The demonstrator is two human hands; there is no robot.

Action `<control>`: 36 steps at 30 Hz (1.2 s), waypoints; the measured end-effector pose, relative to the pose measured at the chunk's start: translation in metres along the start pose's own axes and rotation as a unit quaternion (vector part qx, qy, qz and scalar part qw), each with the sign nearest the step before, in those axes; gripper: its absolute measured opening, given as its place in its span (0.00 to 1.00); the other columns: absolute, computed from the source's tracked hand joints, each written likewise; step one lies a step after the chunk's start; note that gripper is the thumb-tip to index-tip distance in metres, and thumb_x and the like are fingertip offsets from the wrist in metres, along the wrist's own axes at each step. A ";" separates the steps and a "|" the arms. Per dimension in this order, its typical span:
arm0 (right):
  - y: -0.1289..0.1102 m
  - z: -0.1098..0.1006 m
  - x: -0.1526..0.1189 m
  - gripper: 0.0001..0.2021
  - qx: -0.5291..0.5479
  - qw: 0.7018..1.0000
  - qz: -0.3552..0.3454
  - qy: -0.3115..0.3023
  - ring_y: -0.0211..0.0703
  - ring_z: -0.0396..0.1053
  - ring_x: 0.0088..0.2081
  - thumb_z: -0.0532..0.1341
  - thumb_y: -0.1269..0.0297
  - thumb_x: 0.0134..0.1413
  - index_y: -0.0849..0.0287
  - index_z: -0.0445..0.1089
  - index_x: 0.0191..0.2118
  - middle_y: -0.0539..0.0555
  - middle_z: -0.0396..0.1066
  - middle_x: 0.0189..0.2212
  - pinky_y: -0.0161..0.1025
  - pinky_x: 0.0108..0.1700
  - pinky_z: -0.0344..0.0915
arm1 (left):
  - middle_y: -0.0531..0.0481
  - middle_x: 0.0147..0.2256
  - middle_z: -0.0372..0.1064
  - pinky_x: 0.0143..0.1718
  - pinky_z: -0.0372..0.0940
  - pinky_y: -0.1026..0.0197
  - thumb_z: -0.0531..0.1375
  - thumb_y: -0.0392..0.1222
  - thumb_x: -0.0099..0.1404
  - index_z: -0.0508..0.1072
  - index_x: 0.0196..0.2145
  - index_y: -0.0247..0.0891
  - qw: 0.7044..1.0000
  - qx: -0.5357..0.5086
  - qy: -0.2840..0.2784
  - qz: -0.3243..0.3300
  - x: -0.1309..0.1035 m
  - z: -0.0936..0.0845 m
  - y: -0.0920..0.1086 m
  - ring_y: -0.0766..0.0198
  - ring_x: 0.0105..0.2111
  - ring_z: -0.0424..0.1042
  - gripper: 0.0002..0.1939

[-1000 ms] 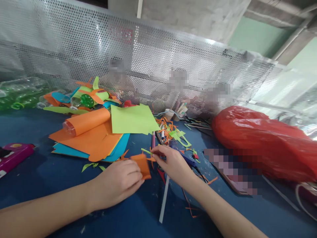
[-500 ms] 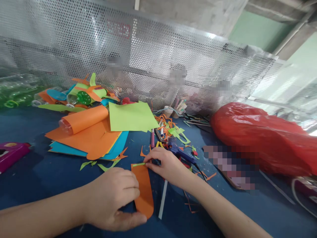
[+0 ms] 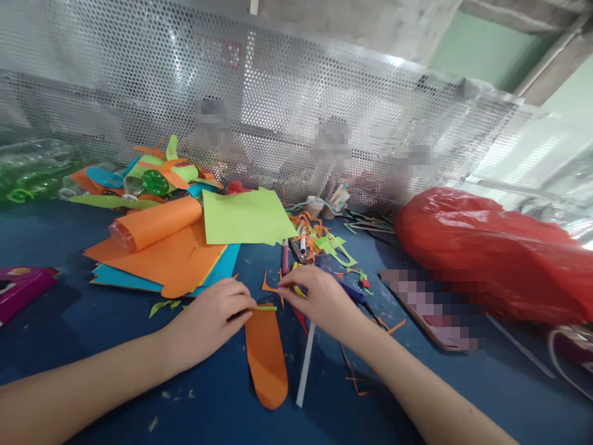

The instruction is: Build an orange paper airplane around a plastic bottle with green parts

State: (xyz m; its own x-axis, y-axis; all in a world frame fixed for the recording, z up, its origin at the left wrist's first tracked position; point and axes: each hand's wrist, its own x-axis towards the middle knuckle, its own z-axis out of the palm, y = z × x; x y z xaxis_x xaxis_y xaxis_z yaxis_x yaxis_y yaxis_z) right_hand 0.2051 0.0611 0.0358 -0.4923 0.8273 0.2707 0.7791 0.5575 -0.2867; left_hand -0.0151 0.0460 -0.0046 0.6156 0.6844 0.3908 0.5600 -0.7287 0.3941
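An orange paper piece with a rounded lower end (image 3: 266, 361) lies on the blue table. Along its top edge runs a thin green strip (image 3: 267, 308). My left hand (image 3: 215, 318) pinches the strip's left end at the paper's upper left corner. My right hand (image 3: 319, 296) is just right of the strip, thumb and fingertips brought together; whatever may be between them is too small to make out. A narrow white strip (image 3: 304, 371) lies below my right hand. Behind that hand is a blue glue gun (image 3: 354, 292), partly hidden.
Orange and blue sheets (image 3: 152, 262) with a paper-wrapped bottle (image 3: 162, 224) lie left, a green sheet (image 3: 245, 216) behind. Paper scraps (image 3: 336, 247) and markers (image 3: 285, 256) are at centre. A phone (image 3: 428, 312) and red bag (image 3: 486, 253) are right.
My left hand has moved up from the orange paper's lower left side to the green strip's left end. My right hand has let go of the strip's right end and shifted slightly right.
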 end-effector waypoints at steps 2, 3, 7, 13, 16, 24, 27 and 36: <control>0.009 -0.014 -0.001 0.07 -0.108 0.991 0.072 0.040 0.49 0.68 0.41 0.57 0.70 0.56 0.61 0.72 0.37 0.58 0.72 0.36 0.43 0.45 0.63 | 0.48 0.37 0.71 0.46 0.64 0.55 0.52 0.35 0.67 0.74 0.40 0.39 1.000 -0.003 -0.001 0.002 -0.001 0.000 0.000 0.59 0.40 0.69 0.12; 0.014 -0.020 -0.003 0.09 -0.174 0.978 0.108 0.044 0.53 0.67 0.44 0.56 0.71 0.55 0.64 0.71 0.40 0.62 0.71 0.39 0.46 0.47 0.62 | 0.47 0.37 0.71 0.45 0.64 0.56 0.51 0.35 0.67 0.74 0.41 0.39 1.000 -0.004 -0.004 0.000 -0.001 0.000 0.000 0.59 0.40 0.69 0.12; 0.038 -0.034 -0.010 0.12 -0.285 0.934 0.190 -0.099 0.63 0.66 0.46 0.56 0.71 0.51 0.70 0.70 0.41 0.71 0.69 0.42 0.50 0.43 0.62 | 0.48 0.36 0.68 0.42 0.65 0.58 0.51 0.34 0.68 0.74 0.40 0.38 1.000 -0.001 -0.019 -0.010 -0.001 -0.001 0.003 0.59 0.39 0.67 0.12; 0.045 -0.030 -0.011 0.11 -0.290 0.928 0.191 -0.136 0.61 0.67 0.46 0.58 0.71 0.49 0.68 0.70 0.40 0.67 0.70 0.40 0.46 0.41 0.63 | 0.48 0.38 0.66 0.46 0.63 0.55 0.49 0.33 0.67 0.70 0.37 0.37 0.999 0.013 -0.019 -0.028 -0.001 0.002 0.006 0.59 0.41 0.66 0.11; 0.040 -0.031 -0.010 0.12 -0.298 0.925 0.202 -0.118 0.60 0.66 0.46 0.60 0.67 0.49 0.67 0.69 0.40 0.66 0.70 0.40 0.45 0.41 0.63 | 0.48 0.36 0.66 0.52 0.58 0.52 0.46 0.33 0.68 0.67 0.36 0.37 1.000 0.018 0.002 -0.022 -0.001 0.002 0.008 0.61 0.40 0.67 0.10; 0.033 -0.042 -0.003 0.12 -0.192 0.958 0.210 0.028 0.54 0.65 0.45 0.55 0.63 0.56 0.65 0.62 0.43 0.64 0.68 0.41 0.43 0.46 0.60 | 0.50 0.33 0.68 0.41 0.64 0.58 0.45 0.33 0.67 0.64 0.37 0.39 0.999 0.007 -0.014 0.028 -0.009 -0.008 0.017 0.62 0.36 0.69 0.09; 0.027 -0.043 0.001 0.11 0.036 0.973 0.218 0.072 0.48 0.67 0.37 0.54 0.57 0.57 0.61 0.63 0.38 0.59 0.69 0.34 0.42 0.40 0.62 | 0.49 0.33 0.69 0.38 0.65 0.59 0.46 0.32 0.66 0.66 0.38 0.37 0.998 0.026 -0.024 0.057 -0.011 -0.007 0.019 0.61 0.36 0.70 0.10; -0.012 -0.038 -0.003 0.21 0.437 0.869 0.178 -0.149 0.37 0.64 0.26 0.52 0.46 0.58 0.60 0.66 0.27 0.51 0.68 0.24 0.35 0.31 0.62 | 0.39 0.39 0.75 0.41 0.68 0.56 0.45 0.21 0.59 0.68 0.45 0.28 0.952 0.238 -0.006 0.192 -0.019 0.004 0.026 0.54 0.39 0.73 0.20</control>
State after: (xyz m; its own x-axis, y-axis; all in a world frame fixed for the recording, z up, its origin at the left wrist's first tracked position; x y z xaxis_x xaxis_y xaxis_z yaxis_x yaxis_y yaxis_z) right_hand 0.2117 0.0488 0.0729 -0.4597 0.8674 -0.1907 0.3735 -0.0060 -0.9276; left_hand -0.0104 0.0144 -0.0051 0.8300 0.3679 0.4192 0.4791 -0.8551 -0.1983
